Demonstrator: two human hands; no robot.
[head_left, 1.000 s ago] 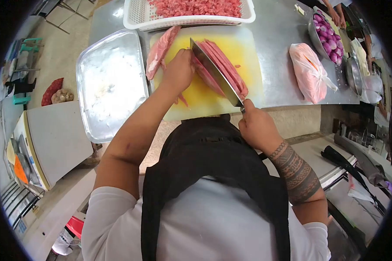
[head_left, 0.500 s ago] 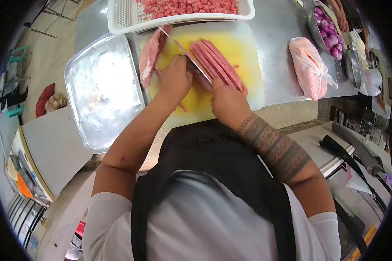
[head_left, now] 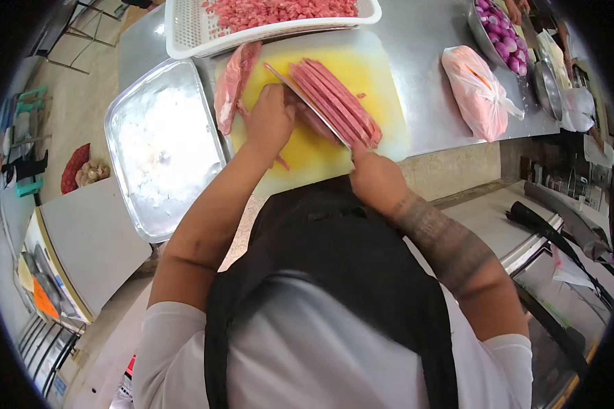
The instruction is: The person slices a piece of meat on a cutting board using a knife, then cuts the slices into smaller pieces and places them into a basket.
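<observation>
My right hand (head_left: pixel 378 178) is closed round the handle of a long knife (head_left: pixel 320 117). Its blade slants up and left between a piece of meat (head_left: pixel 315 124) and several long meat strips (head_left: pixel 334 99). Curled fingers of my left hand (head_left: pixel 269 119) press on the upper left end of that piece, on the other side of the blade. Another raw chunk of meat (head_left: pixel 235 85) lies left of my left hand, at the edge of the yellow-stained cutting board (head_left: pixel 389 75). A thin scrap of meat (head_left: pixel 281 162) shows beside my left wrist.
A white perforated basket (head_left: pixel 266 31) of diced meat stands beyond the board. To the left is a metal tray (head_left: pixel 164 150). On the right are a tied plastic bag (head_left: pixel 481 95) and a bowl of purple onions (head_left: pixel 505 37), with another person's hand (head_left: pixel 515 10) near it.
My right hand has drawn the knife back toward me and to the right. My left hand stays on the meat. The whole view has shifted slightly.
</observation>
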